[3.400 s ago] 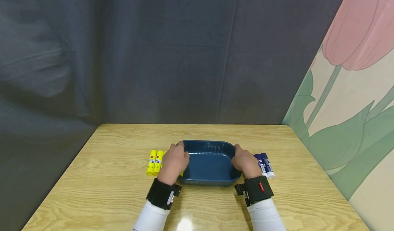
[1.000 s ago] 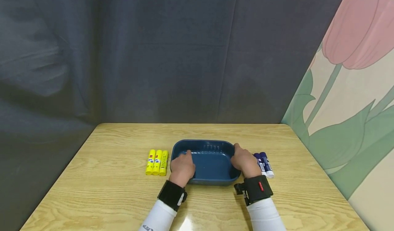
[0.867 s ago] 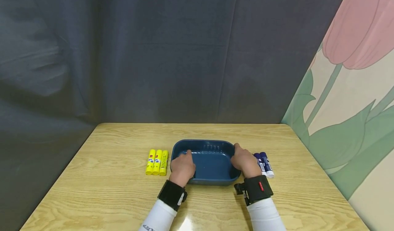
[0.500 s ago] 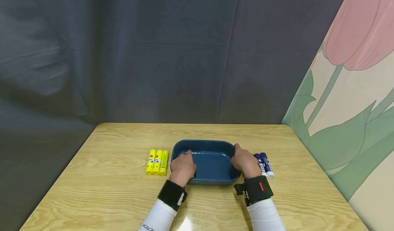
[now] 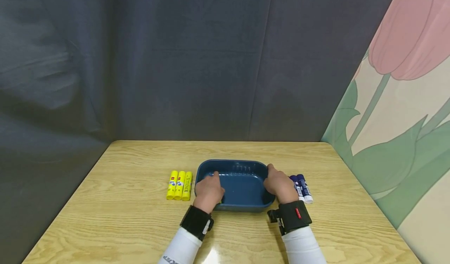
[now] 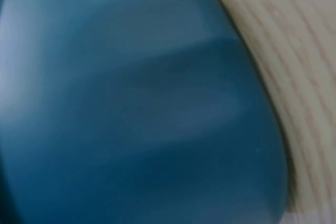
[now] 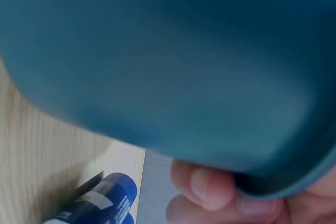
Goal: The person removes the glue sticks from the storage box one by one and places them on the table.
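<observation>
A dark blue rectangular dish (image 5: 244,188) stands on the table. My right hand (image 5: 281,184) grips its right end; in the right wrist view, the fingers (image 7: 210,186) curl around the dish's rim (image 7: 294,187). Over the left part of the dish, my left hand (image 5: 209,189) reaches in with its back upward. A sliver of a yellow glue stick (image 5: 220,202) shows beneath that hand, the rest being hidden by it. The left wrist view is filled by the blue dish wall (image 6: 147,103), with no fingers showing.
Three yellow glue sticks (image 5: 179,185) lie side by side left of the dish. Right of it, dark blue and white glue sticks (image 5: 304,188) lie partly behind the right hand. A grey curtain (image 5: 211,61) hangs behind the wooden table (image 5: 133,217).
Since the oldest frame, my left hand has moved right, from beside the yellow glue sticks to over the dish, uncovering the third stick. Over the last second, hardly anything moves; the right hand stays.
</observation>
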`<act>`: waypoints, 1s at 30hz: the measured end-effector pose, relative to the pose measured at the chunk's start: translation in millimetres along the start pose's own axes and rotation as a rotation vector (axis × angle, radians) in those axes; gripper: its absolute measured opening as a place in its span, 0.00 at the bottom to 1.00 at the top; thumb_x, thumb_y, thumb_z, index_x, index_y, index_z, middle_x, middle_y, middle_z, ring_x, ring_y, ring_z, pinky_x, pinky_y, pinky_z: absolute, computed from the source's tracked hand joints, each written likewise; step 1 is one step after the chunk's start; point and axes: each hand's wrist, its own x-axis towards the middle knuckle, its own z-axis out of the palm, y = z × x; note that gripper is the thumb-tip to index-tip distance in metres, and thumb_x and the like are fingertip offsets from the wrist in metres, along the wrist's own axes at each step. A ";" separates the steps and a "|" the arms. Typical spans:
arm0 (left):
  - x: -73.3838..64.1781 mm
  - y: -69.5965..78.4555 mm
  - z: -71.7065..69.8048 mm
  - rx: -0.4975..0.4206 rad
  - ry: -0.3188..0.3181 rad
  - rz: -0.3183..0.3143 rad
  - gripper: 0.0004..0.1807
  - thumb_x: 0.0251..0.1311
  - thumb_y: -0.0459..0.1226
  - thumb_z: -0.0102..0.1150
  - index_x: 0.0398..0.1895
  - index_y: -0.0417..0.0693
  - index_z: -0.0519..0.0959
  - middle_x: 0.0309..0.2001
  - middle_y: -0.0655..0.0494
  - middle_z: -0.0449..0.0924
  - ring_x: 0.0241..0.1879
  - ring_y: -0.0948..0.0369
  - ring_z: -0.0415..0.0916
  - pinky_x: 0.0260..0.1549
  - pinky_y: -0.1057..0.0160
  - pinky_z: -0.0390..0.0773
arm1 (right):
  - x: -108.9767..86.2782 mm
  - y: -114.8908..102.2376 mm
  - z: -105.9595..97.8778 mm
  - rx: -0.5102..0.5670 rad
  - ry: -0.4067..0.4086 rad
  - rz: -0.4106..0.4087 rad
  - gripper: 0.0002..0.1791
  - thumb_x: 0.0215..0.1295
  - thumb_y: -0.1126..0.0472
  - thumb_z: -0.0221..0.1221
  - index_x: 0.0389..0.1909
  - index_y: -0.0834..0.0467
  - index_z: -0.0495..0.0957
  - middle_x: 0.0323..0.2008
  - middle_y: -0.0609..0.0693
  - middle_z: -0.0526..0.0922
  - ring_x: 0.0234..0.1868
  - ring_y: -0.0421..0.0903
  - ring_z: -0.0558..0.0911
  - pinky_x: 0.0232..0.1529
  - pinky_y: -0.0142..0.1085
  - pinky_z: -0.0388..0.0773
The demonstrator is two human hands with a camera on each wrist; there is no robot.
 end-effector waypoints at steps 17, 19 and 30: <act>0.0 -1.0 0.5 -0.008 -0.005 0.003 0.37 0.63 0.48 0.66 0.72 0.46 0.67 0.56 0.43 0.80 0.45 0.48 0.82 0.40 0.48 0.81 | -0.7 -1.0 -1.3 -0.003 -0.001 -0.004 0.33 0.68 0.66 0.51 0.74 0.64 0.57 0.58 0.73 0.75 0.42 0.58 0.78 0.39 0.51 0.77; -0.4 -0.9 0.3 -0.005 -0.004 0.003 0.37 0.62 0.48 0.66 0.72 0.46 0.67 0.56 0.43 0.80 0.44 0.48 0.82 0.40 0.48 0.81 | -0.8 -1.3 -1.6 -0.004 -0.002 -0.006 0.33 0.68 0.66 0.51 0.74 0.64 0.57 0.58 0.73 0.74 0.43 0.58 0.79 0.40 0.52 0.76; 1.7 -0.1 0.4 -0.004 -0.021 -0.012 0.40 0.61 0.50 0.67 0.73 0.47 0.65 0.57 0.44 0.80 0.46 0.49 0.82 0.41 0.48 0.81 | -1.2 -1.2 -1.6 -0.008 0.000 0.001 0.33 0.68 0.65 0.51 0.74 0.64 0.57 0.59 0.73 0.74 0.45 0.59 0.79 0.42 0.54 0.76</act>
